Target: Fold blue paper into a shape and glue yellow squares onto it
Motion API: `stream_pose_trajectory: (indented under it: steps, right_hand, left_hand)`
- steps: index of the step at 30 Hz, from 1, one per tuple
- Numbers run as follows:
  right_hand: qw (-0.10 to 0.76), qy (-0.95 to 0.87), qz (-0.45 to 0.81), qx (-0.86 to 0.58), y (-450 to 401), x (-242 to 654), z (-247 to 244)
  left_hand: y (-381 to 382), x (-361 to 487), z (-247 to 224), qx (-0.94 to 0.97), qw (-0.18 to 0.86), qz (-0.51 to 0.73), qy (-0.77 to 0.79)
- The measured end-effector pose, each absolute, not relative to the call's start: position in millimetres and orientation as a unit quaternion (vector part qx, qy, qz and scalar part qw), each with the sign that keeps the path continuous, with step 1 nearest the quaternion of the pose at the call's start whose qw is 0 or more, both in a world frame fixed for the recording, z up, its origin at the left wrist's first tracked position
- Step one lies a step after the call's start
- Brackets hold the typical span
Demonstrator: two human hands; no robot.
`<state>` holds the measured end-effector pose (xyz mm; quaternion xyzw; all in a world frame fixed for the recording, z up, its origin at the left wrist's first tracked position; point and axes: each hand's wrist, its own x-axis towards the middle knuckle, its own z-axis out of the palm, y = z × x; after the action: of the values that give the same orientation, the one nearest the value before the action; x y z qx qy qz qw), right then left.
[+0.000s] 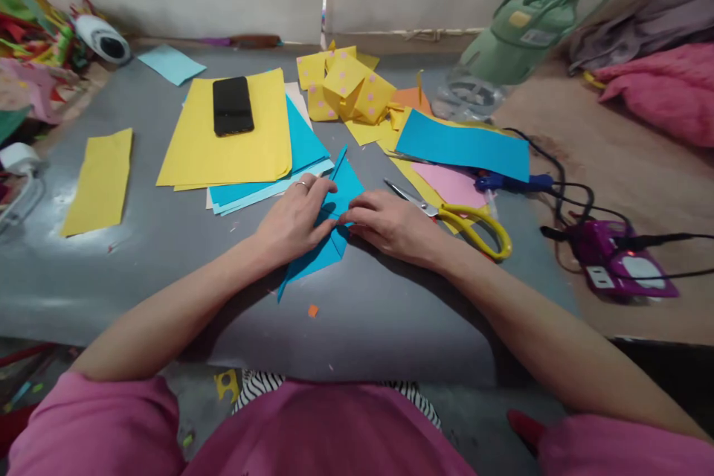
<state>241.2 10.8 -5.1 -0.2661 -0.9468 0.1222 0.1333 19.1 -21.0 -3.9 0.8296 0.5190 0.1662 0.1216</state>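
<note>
A blue sheet of paper (pixel 323 256), creased and partly folded, lies on the grey table between my two hands. My left hand (pixel 295 216), wearing a ring, grips its left part with the thumb and fingers bent together. From the other side my right hand (pixel 390 223) pinches the paper near its middle, and the fingertips of both hands almost meet. Beside the right hand lie scissors (pixel 474 227) with yellow handles, their blades apart. A stack of yellow paper (pixel 184 149) over blue sheets sits beyond my left hand.
A black phone (pixel 233 105) rests on the stack. Yellow dotted folded-paper pieces (pixel 357 85) stand at the back. On the right are a blue strip (pixel 462 145), a glue gun (pixel 513 182) and a purple power strip (pixel 619 260) with cables. A yellow sheet (pixel 100 182) lies left.
</note>
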Motion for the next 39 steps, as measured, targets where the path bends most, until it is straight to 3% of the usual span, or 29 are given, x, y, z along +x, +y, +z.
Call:
stream_pose_trajectory:
  steps: [9,22,28,39]
  right_hand:
    - [0.150,-0.942,0.125,-0.274,10.7,249.1,-3.0]
    - [0.116,-0.956,-0.033,-0.269,19.3,247.5,-9.7]
    - [0.182,-0.939,-0.085,-0.279,17.0,239.7,-18.2]
    - [0.152,-0.946,-0.088,-0.273,20.6,243.7,-12.5]
  left_hand:
    - [-27.4,22.7,1.2,0.849,0.112,0.103,0.507]
    - [-21.0,16.4,6.1,0.820,0.199,0.156,0.514]
    - [-18.7,16.7,-2.5,0.850,0.139,0.174,0.478]
    - [-16.1,23.0,-11.4,0.858,0.048,0.161,0.486]
